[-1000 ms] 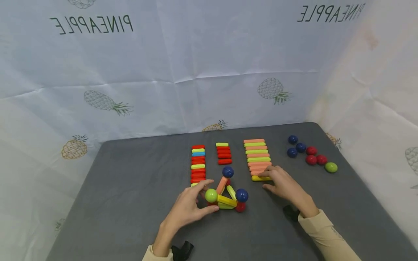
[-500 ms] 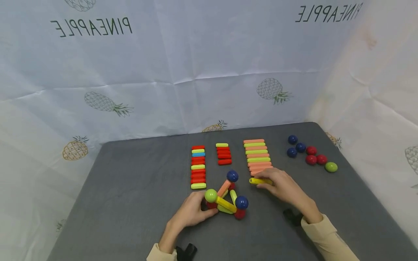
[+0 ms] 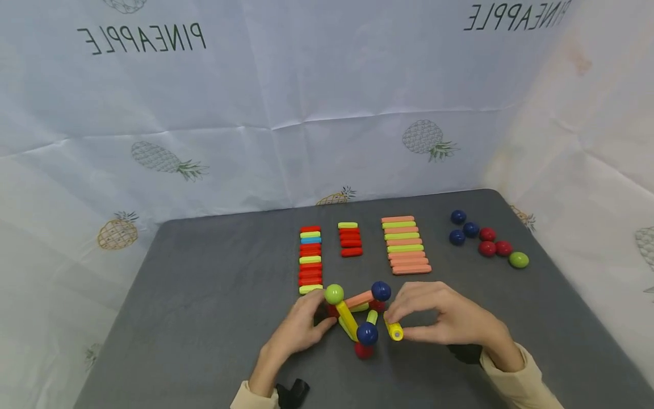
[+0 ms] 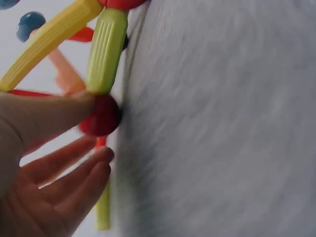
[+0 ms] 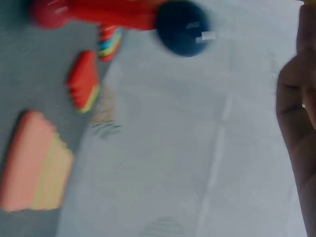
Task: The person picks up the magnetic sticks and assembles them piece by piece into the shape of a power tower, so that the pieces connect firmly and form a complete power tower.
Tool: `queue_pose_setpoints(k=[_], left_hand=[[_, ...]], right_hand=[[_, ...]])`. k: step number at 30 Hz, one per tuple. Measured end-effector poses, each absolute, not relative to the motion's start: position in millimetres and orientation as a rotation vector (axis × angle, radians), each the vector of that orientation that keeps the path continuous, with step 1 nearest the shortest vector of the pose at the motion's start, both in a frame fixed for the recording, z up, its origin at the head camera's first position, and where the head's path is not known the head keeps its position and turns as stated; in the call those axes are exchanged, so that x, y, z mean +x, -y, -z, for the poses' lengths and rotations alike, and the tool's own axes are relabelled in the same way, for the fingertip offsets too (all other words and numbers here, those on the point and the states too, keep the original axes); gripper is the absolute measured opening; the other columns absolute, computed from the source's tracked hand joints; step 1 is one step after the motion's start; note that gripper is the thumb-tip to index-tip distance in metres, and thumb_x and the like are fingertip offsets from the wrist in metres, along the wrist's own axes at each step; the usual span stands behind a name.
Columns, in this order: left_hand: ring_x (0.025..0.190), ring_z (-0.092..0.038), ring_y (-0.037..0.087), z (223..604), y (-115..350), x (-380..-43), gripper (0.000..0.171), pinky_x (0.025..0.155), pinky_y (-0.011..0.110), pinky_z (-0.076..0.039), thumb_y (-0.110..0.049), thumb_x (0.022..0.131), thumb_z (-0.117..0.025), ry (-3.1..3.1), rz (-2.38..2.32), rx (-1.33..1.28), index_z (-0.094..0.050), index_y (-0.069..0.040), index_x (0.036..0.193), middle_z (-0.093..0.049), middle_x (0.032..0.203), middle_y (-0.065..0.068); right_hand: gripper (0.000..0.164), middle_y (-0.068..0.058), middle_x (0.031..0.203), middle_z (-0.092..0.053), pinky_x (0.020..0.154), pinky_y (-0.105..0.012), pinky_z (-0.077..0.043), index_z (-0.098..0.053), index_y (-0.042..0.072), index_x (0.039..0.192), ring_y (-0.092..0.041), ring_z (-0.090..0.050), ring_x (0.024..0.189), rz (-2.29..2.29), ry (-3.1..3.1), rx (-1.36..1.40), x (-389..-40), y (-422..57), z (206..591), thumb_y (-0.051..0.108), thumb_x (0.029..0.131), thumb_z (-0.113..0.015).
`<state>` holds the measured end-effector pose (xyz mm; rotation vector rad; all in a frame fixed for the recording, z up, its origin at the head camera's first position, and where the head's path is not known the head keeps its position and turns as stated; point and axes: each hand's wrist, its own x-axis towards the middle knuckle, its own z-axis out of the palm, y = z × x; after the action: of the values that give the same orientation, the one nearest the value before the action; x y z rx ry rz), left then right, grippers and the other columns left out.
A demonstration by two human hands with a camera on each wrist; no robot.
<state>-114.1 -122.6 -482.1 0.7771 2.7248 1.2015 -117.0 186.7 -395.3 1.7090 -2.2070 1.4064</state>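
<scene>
A small frame of magnetic building rods and balls stands in the middle of the table, with a green ball (image 3: 334, 293) and two blue balls, one in front (image 3: 367, 333) and one behind (image 3: 381, 291), on top. Red balls, one in front (image 3: 364, 350), form its base. At its left side my left hand (image 3: 296, 326) holds it by a red ball (image 4: 103, 116), thumb and fingers about the ball. My right hand (image 3: 449, 315) pinches a yellow magnetic rod (image 3: 395, 330) just right of the frame, its grey-dotted end facing me. The right wrist view is blurred and shows only part of that hand.
Behind lie a long row of short rods (image 3: 310, 264), a smaller mostly red group (image 3: 350, 243) and a row of orange and lime rods (image 3: 406, 242). Loose blue (image 3: 457, 237), red (image 3: 487, 249) and green balls (image 3: 519, 260) sit at the far right. White cloth (image 3: 286, 153) hangs behind.
My right hand has taken the yellow rod from the near end of the orange-and-lime row and brought it left and nearer, beside the frame. The frame has turned clockwise in my left hand's grasp.
</scene>
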Motion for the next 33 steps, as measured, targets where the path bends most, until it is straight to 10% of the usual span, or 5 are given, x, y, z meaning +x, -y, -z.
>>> queue_pose_setpoints(k=[13, 24, 33], left_hand=[[0.073, -0.059, 0.008, 429.1, 124.0, -91.0, 0.012, 0.061, 0.02, -0.05, -0.009, 0.087, -0.079, -2.788, -1.642, 1.108, -0.073, -0.013, 0.096, -0.071, 0.085, -0.003], [0.052, -0.043, -0.009, 461.0, 82.0, -71.0, 0.042, 0.051, 0.012, -0.04, -0.055, 0.075, -0.086, -2.658, -1.204, 0.75, -0.066, -0.018, 0.076, -0.052, 0.059, -0.013], [0.045, -0.03, -0.006, 483.0, 75.0, -76.5, 0.035, 0.044, 0.015, -0.023, -0.038, 0.079, -0.088, -2.814, -1.045, 0.637, -0.064, -0.017, 0.064, -0.036, 0.052, -0.016]], right_hand=[[0.035, 0.0, 0.103, -0.078, 0.083, -0.012, -0.053, -0.076, 0.012, 0.11, -0.008, -0.07, 0.09, -1.126, 2.353, 1.582, -121.7, -175.6, 431.2, 0.003, 0.078, -0.086], [0.039, 0.001, 0.1, -0.079, 0.081, -0.013, -0.055, -0.076, 0.012, 0.108, -0.007, -0.073, 0.087, -1.139, 2.376, 1.49, -123.8, -176.3, 440.8, -0.002, 0.073, -0.087], [0.029, 0.001, 0.097, -0.077, 0.075, -0.016, -0.053, -0.074, 0.016, 0.109, -0.009, -0.065, 0.082, -1.298, 2.155, 1.544, -121.7, -177.2, 437.4, 0.006, 0.083, -0.084]])
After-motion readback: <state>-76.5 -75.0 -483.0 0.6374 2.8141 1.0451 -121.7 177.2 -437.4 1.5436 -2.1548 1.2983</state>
